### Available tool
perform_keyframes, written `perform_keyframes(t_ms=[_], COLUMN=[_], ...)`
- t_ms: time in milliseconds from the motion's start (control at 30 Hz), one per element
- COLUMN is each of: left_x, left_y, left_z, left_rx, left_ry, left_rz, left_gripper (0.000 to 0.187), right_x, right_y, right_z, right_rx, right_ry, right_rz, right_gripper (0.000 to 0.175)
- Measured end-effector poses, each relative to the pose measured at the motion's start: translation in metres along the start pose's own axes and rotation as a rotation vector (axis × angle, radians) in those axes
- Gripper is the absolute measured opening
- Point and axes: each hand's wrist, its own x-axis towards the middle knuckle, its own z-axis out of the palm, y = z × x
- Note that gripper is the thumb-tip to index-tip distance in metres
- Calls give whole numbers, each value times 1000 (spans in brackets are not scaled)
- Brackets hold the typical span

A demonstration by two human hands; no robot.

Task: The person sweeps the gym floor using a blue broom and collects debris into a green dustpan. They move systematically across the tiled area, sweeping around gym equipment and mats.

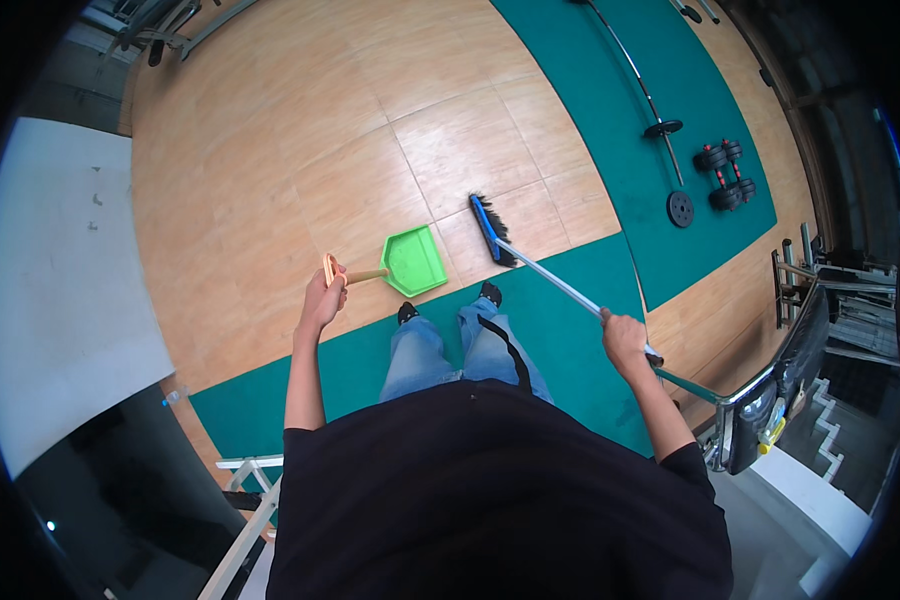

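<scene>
My left hand (325,297) grips the orange handle (333,268) of a long-handled green dustpan (414,261), whose pan lies over the tan tiles just ahead of my feet. In my right hand (624,339) is the silver pole (559,283) of a push broom. Its blue head with black bristles (493,230) stands to the right of the dustpan, apart from it, on the tiles near the green mat's edge. The bristles face right, away from the pan. Whether the pan touches the floor I cannot tell.
A green mat (562,330) lies under my feet. Another mat on the right bears a barbell (637,71), a loose weight plate (680,209) and dumbbells (724,176). A padded gym bench (780,382) stands close by my right arm, a white metal frame (251,525) at lower left.
</scene>
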Motion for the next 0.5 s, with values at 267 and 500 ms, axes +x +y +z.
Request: perform_keyframes(t_ms=[267, 500], left_x=[-6, 11], left_y=[-14, -38], left_z=[-14, -19], left_rx=[198, 239], left_ry=[39, 84], left_rz=[57, 163], left_gripper=[25, 33], right_x=[-14, 48], right_y=[53, 3], right_z=[-62, 43], right_rx=[-47, -233], right_ry=[128, 226], right_rz=[162, 163], right_gripper=[16, 15])
